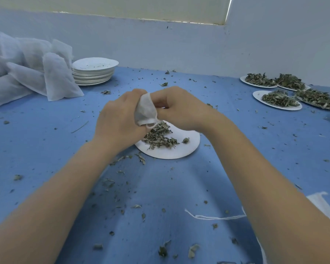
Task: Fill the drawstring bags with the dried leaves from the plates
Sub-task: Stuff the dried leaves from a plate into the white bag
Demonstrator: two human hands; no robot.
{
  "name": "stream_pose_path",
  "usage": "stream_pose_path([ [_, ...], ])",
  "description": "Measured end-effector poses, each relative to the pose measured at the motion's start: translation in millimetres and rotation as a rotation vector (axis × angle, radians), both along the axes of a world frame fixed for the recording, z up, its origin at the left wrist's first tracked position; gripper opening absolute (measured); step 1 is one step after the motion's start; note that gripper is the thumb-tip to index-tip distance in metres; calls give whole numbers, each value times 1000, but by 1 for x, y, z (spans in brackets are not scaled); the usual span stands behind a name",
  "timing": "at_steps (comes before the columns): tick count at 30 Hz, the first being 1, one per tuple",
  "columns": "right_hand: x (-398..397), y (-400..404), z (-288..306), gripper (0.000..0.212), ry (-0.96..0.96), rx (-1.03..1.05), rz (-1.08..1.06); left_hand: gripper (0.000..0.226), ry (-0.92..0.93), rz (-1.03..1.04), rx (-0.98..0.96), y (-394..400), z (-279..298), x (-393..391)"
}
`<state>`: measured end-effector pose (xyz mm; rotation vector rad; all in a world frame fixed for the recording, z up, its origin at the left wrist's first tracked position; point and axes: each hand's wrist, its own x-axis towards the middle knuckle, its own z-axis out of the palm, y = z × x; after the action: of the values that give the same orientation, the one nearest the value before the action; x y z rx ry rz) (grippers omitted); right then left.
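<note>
A small white drawstring bag [145, 109] hangs between my two hands over a white paper plate [179, 148]. My left hand [118, 119] grips the bag's left side. My right hand [181, 109] pinches its right edge near the mouth, which points down toward me. A heap of dried green leaves [159, 137] lies on the plate just under the bag. Whether leaves are inside the bag I cannot tell.
Filled white bags [32, 73] are piled at the far left beside a stack of used plates [93, 72]. Several plates of dried leaves [280, 99] sit at the far right. Leaf crumbs litter the blue cloth [46, 149]. A loose white string [213, 217] lies near my right forearm.
</note>
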<state>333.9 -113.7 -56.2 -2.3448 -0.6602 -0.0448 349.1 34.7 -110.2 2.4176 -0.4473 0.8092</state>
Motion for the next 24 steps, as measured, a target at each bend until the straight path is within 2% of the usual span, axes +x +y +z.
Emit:
stream_pose_path([
  [2, 0, -5, 4, 23, -12, 13, 16, 53, 3, 8, 9, 2, 1, 1],
  [4, 1, -7, 6, 20, -52, 112, -16, 56, 14, 12, -13, 2, 2, 0],
  [6, 1, -5, 3, 18, -140, 152, -72, 57, 14, 7, -23, 1, 3, -1],
  [8, 3, 1, -2, 21, -217, 62, -94, 55, 20, -11, -18, -1, 2, -1],
  [10, 4, 9, -6, 42, -213, -24, -103, 55, 44, -35, -31, -3, 2, -1],
  [12, 4, 12, -8, 43, -176, -67, -82, 59, 61, -58, -51, -3, 1, -2],
  [15, 2, 6, -7, 26, -45, 90, 21, 66, 74, -69, -67, 1, 3, -3],
  [19, 1, -4, -5, 29, 32, 325, 116, 65, 53, -52, -45, 11, 7, 0],
  [22, 10, -12, -9, 21, -29, 432, -6, 58, 58, 4, -3, 20, 4, 6],
  [24, 16, -16, -15, 20, -109, 270, -169, 60, 80, 50, 17, 25, 0, 10],
])
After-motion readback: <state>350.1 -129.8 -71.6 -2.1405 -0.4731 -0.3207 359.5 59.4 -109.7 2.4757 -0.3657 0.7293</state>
